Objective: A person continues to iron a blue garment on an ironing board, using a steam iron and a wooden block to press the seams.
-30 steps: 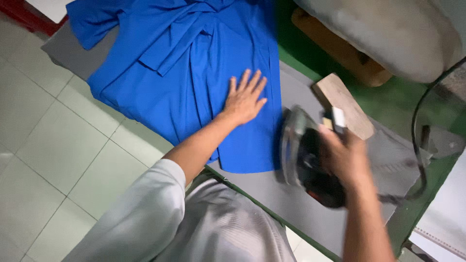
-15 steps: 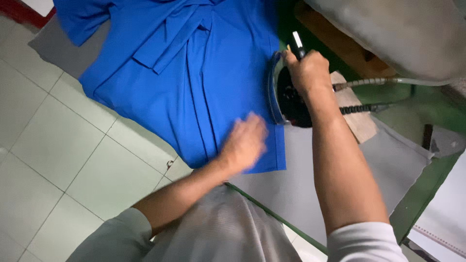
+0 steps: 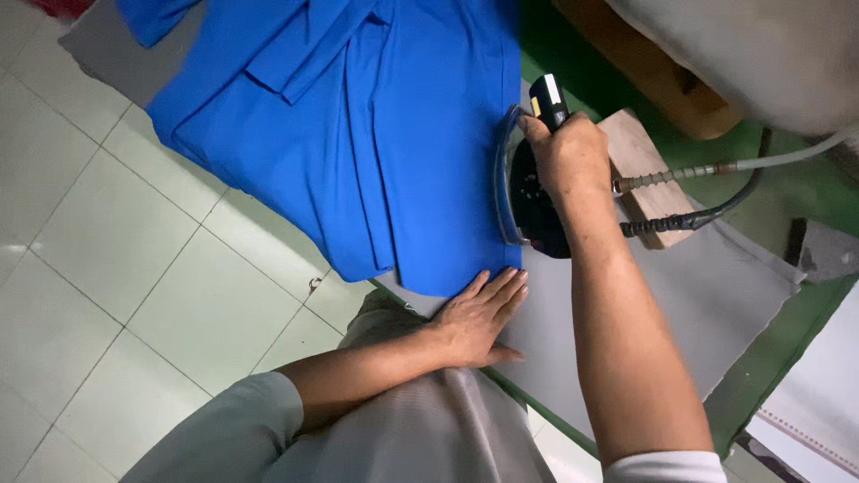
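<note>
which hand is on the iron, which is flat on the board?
The right hand grips the black iron at the blue garment edge. The left hand lies flat, fingers at the hem.

Probably a garment pressing workshop: padded table (image 3: 680, 295), hose-fed steam iron (image 3: 530, 192).

A grey padded ironing table (image 3: 680, 295) runs from the upper left of the frame down to the lower right, edged in green. A blue garment (image 3: 376, 134) lies spread flat over its upper left part, its lower hem near the frame's centre. A black iron (image 3: 528, 197) and a wooden block (image 3: 640, 165) rest to the right of the garment, and a flat hand (image 3: 479, 313) lies at the hem
</note>
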